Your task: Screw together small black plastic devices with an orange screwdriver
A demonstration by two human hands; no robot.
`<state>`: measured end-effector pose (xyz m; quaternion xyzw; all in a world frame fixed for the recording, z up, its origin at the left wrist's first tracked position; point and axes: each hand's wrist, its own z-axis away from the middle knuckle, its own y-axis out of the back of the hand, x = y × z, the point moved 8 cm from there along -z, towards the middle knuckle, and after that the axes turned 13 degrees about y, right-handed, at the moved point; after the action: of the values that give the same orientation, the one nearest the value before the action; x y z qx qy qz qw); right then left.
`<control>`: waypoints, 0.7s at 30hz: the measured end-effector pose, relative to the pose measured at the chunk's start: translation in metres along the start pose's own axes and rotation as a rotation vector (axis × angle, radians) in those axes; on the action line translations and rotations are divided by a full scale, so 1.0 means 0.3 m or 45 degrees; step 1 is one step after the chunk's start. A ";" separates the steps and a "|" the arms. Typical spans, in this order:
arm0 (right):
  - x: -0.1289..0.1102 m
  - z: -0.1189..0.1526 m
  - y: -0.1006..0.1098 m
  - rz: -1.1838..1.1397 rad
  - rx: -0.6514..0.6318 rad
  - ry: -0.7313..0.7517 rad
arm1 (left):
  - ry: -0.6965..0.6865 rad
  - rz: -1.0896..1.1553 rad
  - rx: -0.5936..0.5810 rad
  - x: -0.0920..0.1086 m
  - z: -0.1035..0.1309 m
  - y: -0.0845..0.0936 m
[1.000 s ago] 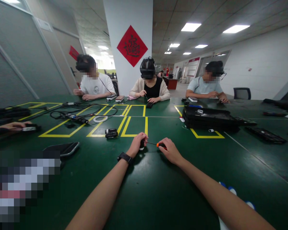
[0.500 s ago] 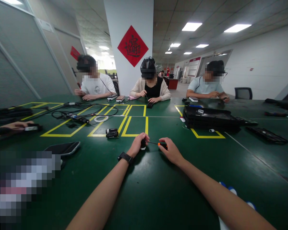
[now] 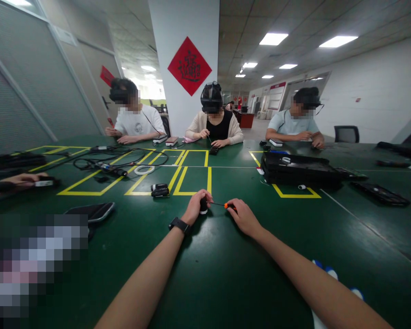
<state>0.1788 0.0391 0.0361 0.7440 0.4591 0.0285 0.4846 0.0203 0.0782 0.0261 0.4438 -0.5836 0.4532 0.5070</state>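
Note:
In the middle of the green table, my left hand point(image 3: 194, 205) is wrapped round a small black device point(image 3: 203, 206) with a white end. My right hand point(image 3: 240, 214) grips the orange and black handle of a screwdriver point(image 3: 226, 205). The thin shaft points left and reaches the device; its tip is hidden at my left fingers. Two similar black pieces point(image 3: 160, 190) lie side by side to the left, beyond my left hand.
Black trays point(image 3: 299, 169) are stacked at the right, with a black panel point(image 3: 380, 193) beside them. Cables point(image 3: 113, 168) and a white ring point(image 3: 144, 170) lie left. A phone point(image 3: 92, 212) is nearer. Three people sit opposite; another person's hand point(image 3: 25, 179) is at the left.
My right fingers have shifted slightly on the screwdriver handle, and more of its orange part shows. My left hand has barely moved and still holds the device.

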 end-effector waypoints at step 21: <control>-0.002 0.001 0.005 -0.019 -0.003 -0.011 | 0.006 0.017 0.038 0.007 0.001 0.003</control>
<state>0.1796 0.0383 0.0373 0.7401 0.4625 0.0223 0.4876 0.0191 0.0778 0.0281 0.4463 -0.5784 0.4664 0.4987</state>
